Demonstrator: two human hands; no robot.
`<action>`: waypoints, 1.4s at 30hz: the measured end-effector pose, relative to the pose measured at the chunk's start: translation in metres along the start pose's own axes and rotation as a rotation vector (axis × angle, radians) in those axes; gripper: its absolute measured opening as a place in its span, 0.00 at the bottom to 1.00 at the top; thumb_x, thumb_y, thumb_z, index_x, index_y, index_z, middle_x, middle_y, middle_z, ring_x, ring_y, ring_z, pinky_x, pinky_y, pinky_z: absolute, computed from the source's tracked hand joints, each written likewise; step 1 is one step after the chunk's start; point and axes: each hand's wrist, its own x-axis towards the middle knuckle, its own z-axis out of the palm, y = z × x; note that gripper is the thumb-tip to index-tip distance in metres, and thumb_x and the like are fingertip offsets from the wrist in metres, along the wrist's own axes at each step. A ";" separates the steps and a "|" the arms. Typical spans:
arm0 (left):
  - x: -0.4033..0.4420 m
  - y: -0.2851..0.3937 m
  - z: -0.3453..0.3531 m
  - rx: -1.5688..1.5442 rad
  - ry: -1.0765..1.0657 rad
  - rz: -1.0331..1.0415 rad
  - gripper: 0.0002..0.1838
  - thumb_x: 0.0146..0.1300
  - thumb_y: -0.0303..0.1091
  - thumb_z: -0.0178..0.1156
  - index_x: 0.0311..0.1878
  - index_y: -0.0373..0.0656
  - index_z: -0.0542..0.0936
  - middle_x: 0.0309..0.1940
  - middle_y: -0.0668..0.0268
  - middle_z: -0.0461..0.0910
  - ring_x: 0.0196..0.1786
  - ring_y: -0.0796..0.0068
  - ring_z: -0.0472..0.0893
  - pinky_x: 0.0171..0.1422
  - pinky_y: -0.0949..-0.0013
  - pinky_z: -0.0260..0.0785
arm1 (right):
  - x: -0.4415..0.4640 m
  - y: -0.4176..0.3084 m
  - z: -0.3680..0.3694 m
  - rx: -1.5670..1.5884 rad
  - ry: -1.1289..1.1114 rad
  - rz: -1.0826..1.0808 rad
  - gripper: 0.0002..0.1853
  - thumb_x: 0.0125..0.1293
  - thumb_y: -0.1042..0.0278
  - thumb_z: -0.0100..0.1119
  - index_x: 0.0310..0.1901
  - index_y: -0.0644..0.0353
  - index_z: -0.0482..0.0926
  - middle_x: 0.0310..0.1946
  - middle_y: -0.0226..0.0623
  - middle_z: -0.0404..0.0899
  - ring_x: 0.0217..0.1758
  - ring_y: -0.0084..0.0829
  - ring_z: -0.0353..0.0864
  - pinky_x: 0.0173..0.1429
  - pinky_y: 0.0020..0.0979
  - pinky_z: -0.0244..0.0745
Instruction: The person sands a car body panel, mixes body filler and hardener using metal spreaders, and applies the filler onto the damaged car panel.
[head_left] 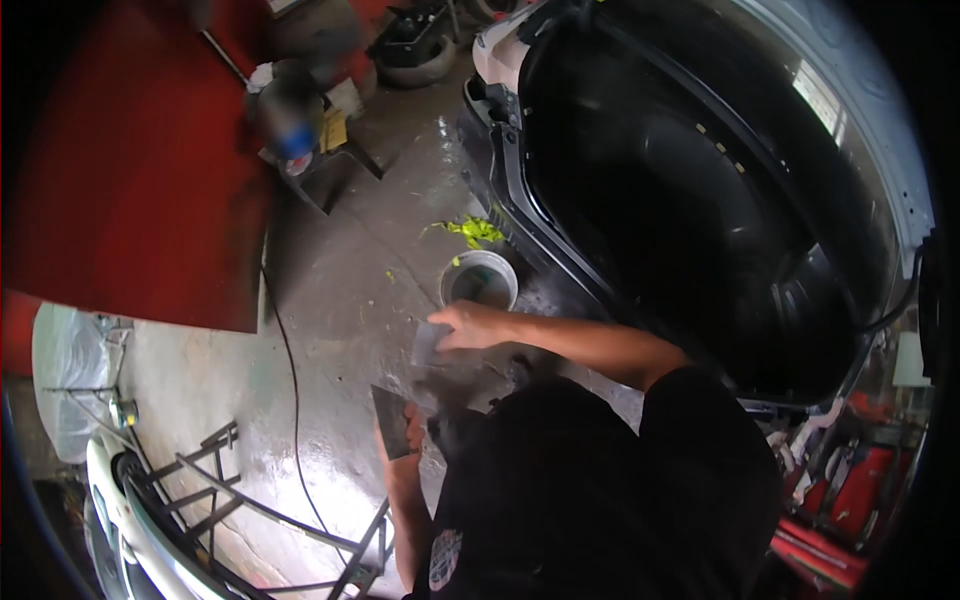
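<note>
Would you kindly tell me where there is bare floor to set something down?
The floor looks mostly bare between cable and bucket, and beyond the cable, between red panel and metal stand. It's crowded at the bucket: green scraps, car and right hand are close.

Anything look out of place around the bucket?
Yes: crumpled yellow-green scraps lie loose on the floor beside the bucket, with a smaller bit farther off. They look like stray litter, not put away.

A flat, grey, straight-edged sheet (427, 345) was held by one edge in the right hand (472, 325). A darker, flat, angular plate (389, 420) was gripped in the left (413, 428).
</note>
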 end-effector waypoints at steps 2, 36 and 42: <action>0.039 0.027 -0.015 0.098 -0.047 -0.027 0.13 0.79 0.43 0.51 0.48 0.44 0.77 0.34 0.60 0.74 0.21 0.76 0.68 0.15 0.76 0.54 | 0.030 -0.036 -0.018 0.241 0.114 0.081 0.30 0.62 0.59 0.76 0.57 0.74 0.79 0.42 0.54 0.84 0.47 0.36 0.86 0.51 0.37 0.78; 0.386 0.372 0.166 0.762 0.027 0.323 0.20 0.79 0.43 0.54 0.56 0.34 0.82 0.45 0.55 0.85 0.42 0.69 0.83 0.51 0.68 0.76 | 0.416 0.059 -0.120 0.178 1.104 0.163 0.15 0.73 0.68 0.62 0.59 0.61 0.78 0.37 0.47 0.86 0.36 0.40 0.87 0.44 0.39 0.79; 0.495 0.407 0.089 1.838 -0.519 1.142 0.21 0.80 0.44 0.52 0.70 0.47 0.73 0.53 0.55 0.83 0.36 0.74 0.81 0.34 0.74 0.73 | 0.451 -0.003 -0.148 -0.022 0.514 -0.190 0.17 0.73 0.67 0.62 0.62 0.57 0.80 0.43 0.39 0.82 0.47 0.44 0.82 0.49 0.41 0.79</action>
